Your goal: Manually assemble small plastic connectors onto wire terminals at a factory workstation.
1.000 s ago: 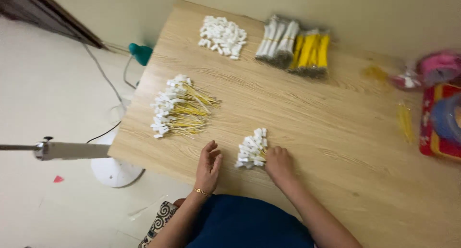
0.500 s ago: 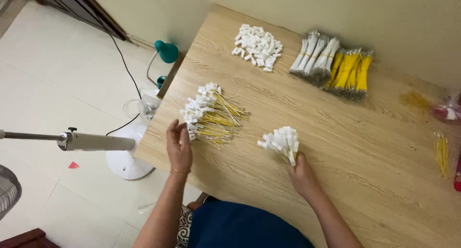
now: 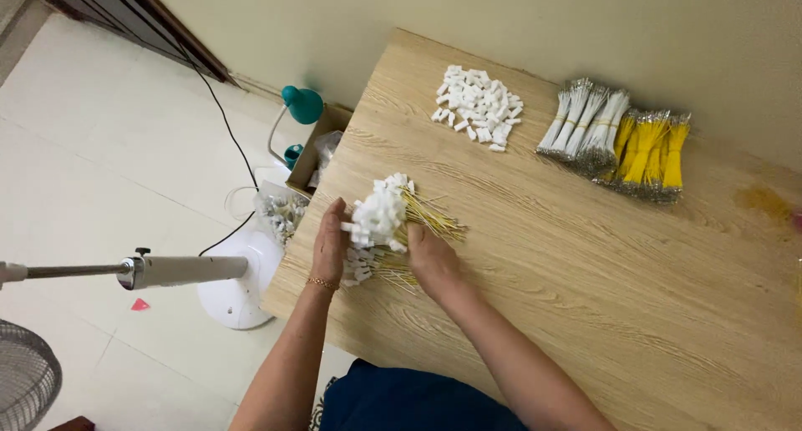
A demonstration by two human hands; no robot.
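Right hand [image 3: 430,260] has joined left hand [image 3: 330,243], fingers of both now clamped on one merged bundle of white-tipped yellow wires [image 3: 388,222], table [image 3: 585,297]

**Soft, even daylight over a sharp centre**

The room is bright and the light is diffuse, with no hard beam anywhere. The pale wooden tabletop [image 3: 535,256] is evenly lit, its grain crisp through the middle. Shadows are faint and short: a soft smudge beneath the hands and a thin dark edge under the white and yellow wire bundles [image 3: 618,139]. The floor tiles [image 3: 109,155] carry a mild sheen but no glare. The wide lens bends straight lines near the borders, so the tabletop's edges splay outward. At the far right edge an orange patch [image 3: 762,201] looks smeared and soft.
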